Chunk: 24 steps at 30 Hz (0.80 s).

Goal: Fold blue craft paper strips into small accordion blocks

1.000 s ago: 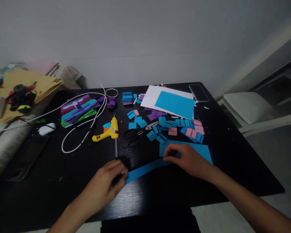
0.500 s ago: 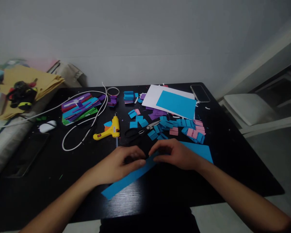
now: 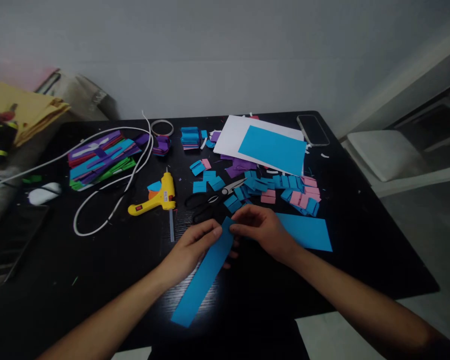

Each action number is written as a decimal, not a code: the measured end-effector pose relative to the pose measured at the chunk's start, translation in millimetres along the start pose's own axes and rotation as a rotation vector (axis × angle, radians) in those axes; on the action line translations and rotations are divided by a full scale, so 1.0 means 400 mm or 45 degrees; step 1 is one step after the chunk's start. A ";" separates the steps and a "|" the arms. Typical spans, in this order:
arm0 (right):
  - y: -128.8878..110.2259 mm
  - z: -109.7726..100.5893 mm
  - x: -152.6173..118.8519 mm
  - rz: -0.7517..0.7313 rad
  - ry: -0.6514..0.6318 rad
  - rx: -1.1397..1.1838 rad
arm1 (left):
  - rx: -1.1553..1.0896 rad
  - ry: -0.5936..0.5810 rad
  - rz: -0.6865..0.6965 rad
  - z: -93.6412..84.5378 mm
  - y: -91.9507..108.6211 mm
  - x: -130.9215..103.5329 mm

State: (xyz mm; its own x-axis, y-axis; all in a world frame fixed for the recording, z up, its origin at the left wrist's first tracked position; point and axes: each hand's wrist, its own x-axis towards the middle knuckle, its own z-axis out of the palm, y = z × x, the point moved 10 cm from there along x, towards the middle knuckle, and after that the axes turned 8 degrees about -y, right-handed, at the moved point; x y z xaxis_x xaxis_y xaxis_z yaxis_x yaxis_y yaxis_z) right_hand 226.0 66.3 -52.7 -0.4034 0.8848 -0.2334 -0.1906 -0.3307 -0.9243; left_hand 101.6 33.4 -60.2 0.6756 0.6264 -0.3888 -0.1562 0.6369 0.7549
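Note:
A long blue paper strip (image 3: 204,280) slants from between my hands down toward the table's front edge. My left hand (image 3: 198,245) is closed on it near its upper end, thumb on top and fingers underneath. At the strip's upper right corner, my right hand (image 3: 260,230) pinches the edge between thumb and fingers. Beneath and beyond my right hand lies a wider blue paper piece (image 3: 307,231) on the table. Scissors (image 3: 232,187) with black handles rest just past my hands, beside several small folded blue papers (image 3: 255,182) and pink ones (image 3: 300,198).
A yellow glue gun (image 3: 155,196) with a glue stick lies left of the scissors. A white cable (image 3: 78,212) loops near stacked coloured strips (image 3: 103,155). White and blue sheets (image 3: 225,140), a tape ring (image 3: 162,128), a phone (image 3: 313,130) and a mouse (image 3: 44,193) are also on the black table.
The strip has turned to a steeper slant and is now raised in my left hand, whose fingers have gone under it. My right hand has shifted slightly to its upper end. The view has shifted.

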 end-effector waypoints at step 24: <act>-0.013 0.013 -0.021 0.013 -0.007 -0.130 | 1.022 0.076 0.286 0.002 0.055 -0.017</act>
State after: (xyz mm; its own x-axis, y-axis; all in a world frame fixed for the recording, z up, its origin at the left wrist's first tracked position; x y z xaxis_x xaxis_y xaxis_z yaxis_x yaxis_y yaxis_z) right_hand 225.6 58.9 -44.3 -0.4099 0.8796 -0.2414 -0.0944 -0.3041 -0.9479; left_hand 94.2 42.8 -40.7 0.6468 0.7375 -0.1944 0.2934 -0.0053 0.9560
